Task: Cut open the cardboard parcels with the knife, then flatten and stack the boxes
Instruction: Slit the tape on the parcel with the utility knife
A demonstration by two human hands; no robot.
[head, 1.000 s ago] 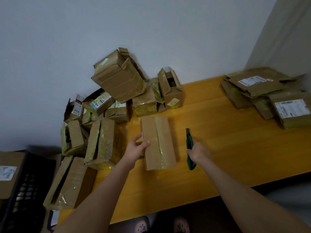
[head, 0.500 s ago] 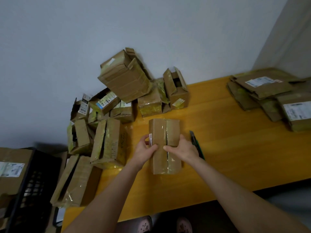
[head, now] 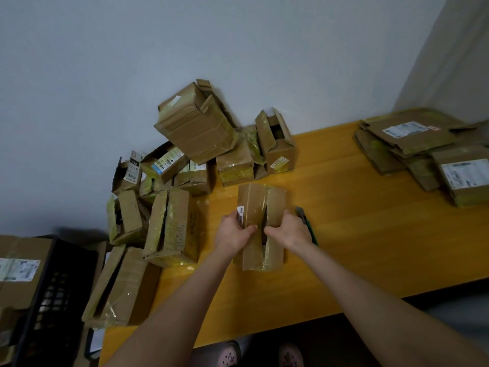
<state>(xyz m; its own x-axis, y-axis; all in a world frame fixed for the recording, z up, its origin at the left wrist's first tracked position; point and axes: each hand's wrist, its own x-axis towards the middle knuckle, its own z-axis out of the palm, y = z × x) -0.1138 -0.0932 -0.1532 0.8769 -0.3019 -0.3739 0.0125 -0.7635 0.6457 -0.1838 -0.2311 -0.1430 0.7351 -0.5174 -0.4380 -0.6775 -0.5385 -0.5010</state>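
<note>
Yellow wood is seen all across the desk, which is set against a pale grey wall. Near the front edge, in the middle, a small brown cardboard box wrapped in clear tape is stood on the desk. Its top is split down the middle by a dark gap. The flap on one side of the gap is gripped by the left hand. The flap on the other side is gripped by the right hand, with fingers curled at the gap. A green knife is laid on the desk just beside the box and is partly hidden by the right hand. A pile of taped brown boxes is heaped behind and to the left, close to the held box. Flat brown boxes are stacked well apart at the far right. A black plastic crate is seen low on the left, off the desk.
</note>
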